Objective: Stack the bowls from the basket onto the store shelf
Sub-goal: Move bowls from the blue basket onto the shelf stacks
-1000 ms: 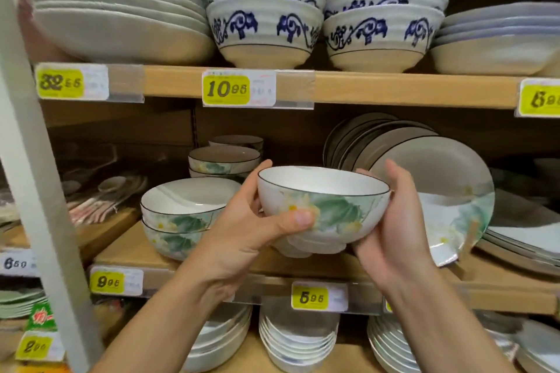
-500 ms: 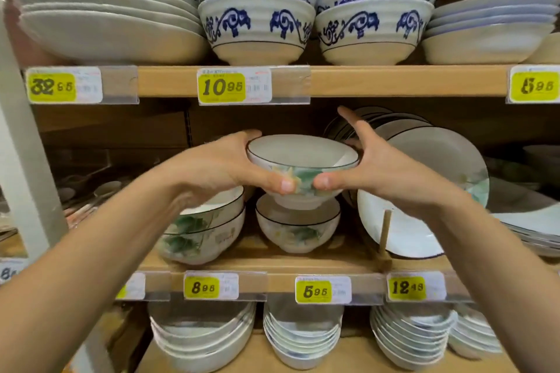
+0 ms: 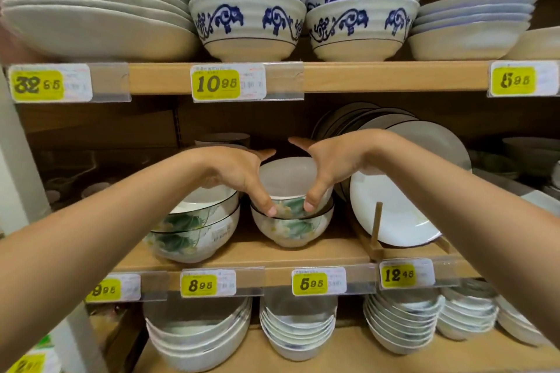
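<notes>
The left hand (image 3: 236, 172) and right hand (image 3: 330, 166) are pinching one floral bowl (image 3: 288, 174). It is sitting inside one other bowl (image 3: 289, 227) on the shelf (image 3: 303, 255).

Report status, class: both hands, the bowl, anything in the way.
Left hand and right hand both grip the lotus bowl. It sits in the matching bowl on the shelf. Propped plate close on the right.

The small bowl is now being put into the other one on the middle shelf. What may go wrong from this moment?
The left hand and right hand grip the top lotus bowl as it nests in the lower bowl; released tilted, the rims may knock and chip. The right forearm passes close in front of the leaning plate; pulling back carelessly might bump it off its stand.
</notes>
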Motion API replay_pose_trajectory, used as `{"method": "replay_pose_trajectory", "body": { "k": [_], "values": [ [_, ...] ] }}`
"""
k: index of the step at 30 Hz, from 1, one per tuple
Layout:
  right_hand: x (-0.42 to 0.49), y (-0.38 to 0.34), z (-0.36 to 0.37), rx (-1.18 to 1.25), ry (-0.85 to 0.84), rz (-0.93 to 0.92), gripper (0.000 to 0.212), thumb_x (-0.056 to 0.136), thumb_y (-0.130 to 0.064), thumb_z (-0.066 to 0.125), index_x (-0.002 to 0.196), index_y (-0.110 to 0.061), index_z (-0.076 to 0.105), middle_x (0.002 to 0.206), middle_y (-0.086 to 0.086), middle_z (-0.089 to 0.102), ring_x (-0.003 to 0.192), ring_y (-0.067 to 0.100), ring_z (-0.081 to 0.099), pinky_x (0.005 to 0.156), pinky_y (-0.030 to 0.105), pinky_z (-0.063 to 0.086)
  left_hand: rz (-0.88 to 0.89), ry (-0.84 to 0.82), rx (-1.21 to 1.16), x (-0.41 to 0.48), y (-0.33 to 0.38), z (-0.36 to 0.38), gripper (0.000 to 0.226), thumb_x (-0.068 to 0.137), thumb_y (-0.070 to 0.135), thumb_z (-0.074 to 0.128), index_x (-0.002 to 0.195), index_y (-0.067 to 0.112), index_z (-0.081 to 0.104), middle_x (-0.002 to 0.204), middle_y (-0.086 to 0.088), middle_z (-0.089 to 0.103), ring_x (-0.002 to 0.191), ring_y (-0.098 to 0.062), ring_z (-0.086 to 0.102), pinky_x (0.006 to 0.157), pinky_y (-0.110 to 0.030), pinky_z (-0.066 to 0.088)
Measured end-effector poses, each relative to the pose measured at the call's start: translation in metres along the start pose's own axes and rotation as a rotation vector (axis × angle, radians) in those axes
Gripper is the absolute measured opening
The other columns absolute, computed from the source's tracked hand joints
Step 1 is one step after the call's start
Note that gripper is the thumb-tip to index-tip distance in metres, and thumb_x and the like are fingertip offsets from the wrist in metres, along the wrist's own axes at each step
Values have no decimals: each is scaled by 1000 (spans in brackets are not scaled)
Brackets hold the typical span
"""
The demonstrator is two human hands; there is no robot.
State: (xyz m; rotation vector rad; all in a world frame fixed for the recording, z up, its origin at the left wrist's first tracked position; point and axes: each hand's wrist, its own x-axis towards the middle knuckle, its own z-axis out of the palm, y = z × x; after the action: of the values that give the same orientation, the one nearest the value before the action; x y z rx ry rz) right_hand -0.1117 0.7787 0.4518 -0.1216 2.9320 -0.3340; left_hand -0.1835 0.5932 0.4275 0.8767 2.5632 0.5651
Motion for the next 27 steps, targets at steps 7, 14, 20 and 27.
{"method": "replay_pose_trajectory", "body": {
  "k": [7, 14, 20, 27],
  "values": [
    [15, -5, 3, -157, -93, 59, 120, 64, -44, 85, 154, -14, 13, 154, 6, 32, 141, 24, 29, 115, 37, 30, -89, -27, 145, 4, 3, 0, 103, 56, 48, 87, 136, -1, 45, 135, -7, 53, 108, -18, 51, 77, -17, 36],
    [26, -7, 3, -210, -199, 90, 99, 66, -39, 85, 146, -13, 33, 143, 5, 43, 125, 18, 40, 101, 28, 37, -80, -65, 204, 10, 4, 2, 103, 58, 49, 86, 141, 10, 39, 122, 3, 52, 125, -22, 46, 104, -29, 36],
    [33, -7, 2, -241, -206, 89, 102, 66, -41, 85, 147, -12, 29, 146, 7, 41, 134, 24, 36, 106, 33, 36, -87, -72, 185, 8, 5, 2, 91, 63, 45, 84, 138, 14, 43, 99, 12, 55, 107, -13, 49, 95, -25, 37],
    [34, -9, 2, -277, -225, 72, 108, 64, -46, 84, 149, -17, 25, 150, 7, 35, 138, 26, 33, 112, 39, 35, -97, -71, 160, 1, 7, 2, 93, 59, 46, 85, 137, 19, 43, 128, 0, 59, 121, -17, 51, 111, -36, 37]
  ]
}}
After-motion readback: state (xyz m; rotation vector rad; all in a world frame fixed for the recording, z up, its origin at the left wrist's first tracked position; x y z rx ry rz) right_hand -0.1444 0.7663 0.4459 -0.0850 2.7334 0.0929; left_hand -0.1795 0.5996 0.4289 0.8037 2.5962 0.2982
